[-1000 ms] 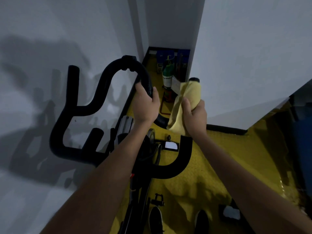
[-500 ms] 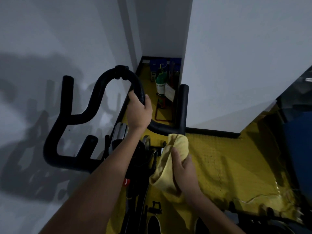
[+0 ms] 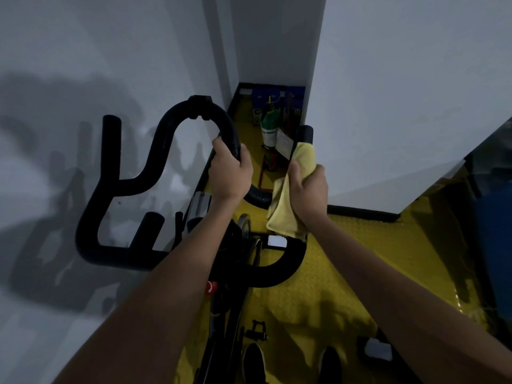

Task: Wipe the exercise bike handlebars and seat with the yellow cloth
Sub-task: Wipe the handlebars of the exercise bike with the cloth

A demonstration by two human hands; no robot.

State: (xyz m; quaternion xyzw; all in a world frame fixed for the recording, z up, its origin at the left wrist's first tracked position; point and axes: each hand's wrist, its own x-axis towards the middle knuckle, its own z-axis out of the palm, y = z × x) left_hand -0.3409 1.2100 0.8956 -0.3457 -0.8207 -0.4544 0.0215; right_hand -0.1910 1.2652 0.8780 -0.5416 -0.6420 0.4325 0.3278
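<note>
The black handlebars (image 3: 155, 159) of the exercise bike fill the middle of the view, with a high centre loop and upright horns at both sides. My left hand (image 3: 230, 176) grips the right side of the centre loop. My right hand (image 3: 307, 195) holds the yellow cloth (image 3: 288, 195) wrapped round the right upright horn (image 3: 304, 133), whose black tip sticks out above the cloth. The cloth's tail hangs down below my fist. The seat is out of view.
White walls stand close on the left and on the right (image 3: 401, 92). A green cylinder (image 3: 271, 128) and blue boxes (image 3: 263, 97) sit in the narrow gap behind the bike. The floor (image 3: 346, 259) is yellow. My shoes (image 3: 253, 361) show at the bottom.
My right hand has slid the cloth up the right horn from its base to near its tip. My left hand has kept its grip on the centre loop.
</note>
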